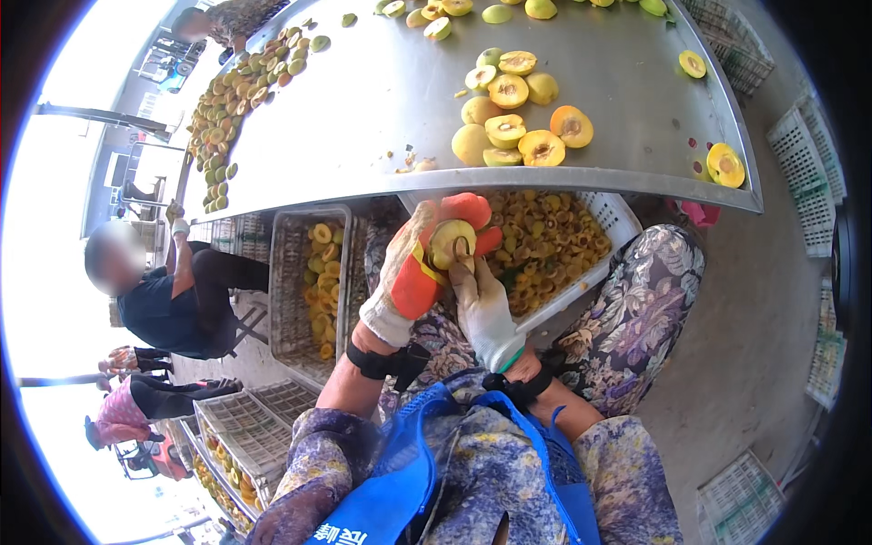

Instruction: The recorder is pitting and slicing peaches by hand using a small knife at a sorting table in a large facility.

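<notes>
My left hand, in a knit glove with an orange coated palm, holds a yellow-green peach half, cut face up. My right hand, in a white knit glove, pinches a small tool with a thin curved loop against the cut face; its handle is hidden by the fingers. Both hands are over my lap, before the edge of a metal table. Beneath and beyond them is a white plastic crate full of small brownish-yellow pits or fruit pieces. More peach halves lie on the table.
A grey crate of peach halves stands to my left. A heap of halves covers the table's far left. A seated person works beyond that crate. Stacked crates stand behind at left; others are at right.
</notes>
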### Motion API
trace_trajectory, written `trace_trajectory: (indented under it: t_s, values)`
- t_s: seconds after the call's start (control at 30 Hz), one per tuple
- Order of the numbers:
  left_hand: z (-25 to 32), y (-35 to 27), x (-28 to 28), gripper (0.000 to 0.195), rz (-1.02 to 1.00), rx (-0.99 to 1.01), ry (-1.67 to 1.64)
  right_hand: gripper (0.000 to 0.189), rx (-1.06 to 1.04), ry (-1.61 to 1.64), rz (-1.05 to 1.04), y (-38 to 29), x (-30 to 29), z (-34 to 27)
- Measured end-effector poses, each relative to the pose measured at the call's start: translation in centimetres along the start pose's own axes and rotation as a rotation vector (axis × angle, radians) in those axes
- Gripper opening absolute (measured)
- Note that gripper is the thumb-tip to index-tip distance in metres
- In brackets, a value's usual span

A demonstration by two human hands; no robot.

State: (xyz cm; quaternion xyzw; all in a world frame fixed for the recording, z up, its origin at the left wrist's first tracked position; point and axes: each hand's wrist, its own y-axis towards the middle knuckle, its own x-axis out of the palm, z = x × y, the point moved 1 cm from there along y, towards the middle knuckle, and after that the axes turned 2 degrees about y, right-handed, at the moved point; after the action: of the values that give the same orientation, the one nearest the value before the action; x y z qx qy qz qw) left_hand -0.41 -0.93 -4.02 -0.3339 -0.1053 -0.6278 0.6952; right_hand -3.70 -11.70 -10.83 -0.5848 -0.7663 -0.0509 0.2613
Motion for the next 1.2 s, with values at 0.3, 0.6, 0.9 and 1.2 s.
trace_trajectory:
  t_s: [0.3, 0.6, 0.9, 1.2]
  values:
    - [-1.7, 0.1, 0.5, 0.034, -0.006, 0.181, 0.136, 0.034, 0.067, 0.02, 0.006, -0.5, 0.0, -1.0]
    - [-2.9, 0.4, 1.4, 0.026, -0.01, 0.272, -0.037, 0.037, 0.02, -0.028, 0.083, -0.8, 0.1, -1.1]
    - [-2.4, 0.2, 2.3, 0.025, -0.028, 0.281, 0.089, 0.034, -0.005, 0.037, 0.053, -0.5, -0.1, 0.0]
    - [-3.0, 0.5, 1.7, 0.029, -0.095, 0.325, 0.02, 0.035, -0.145, -0.102, 0.103, -0.7, 0.0, -1.5]
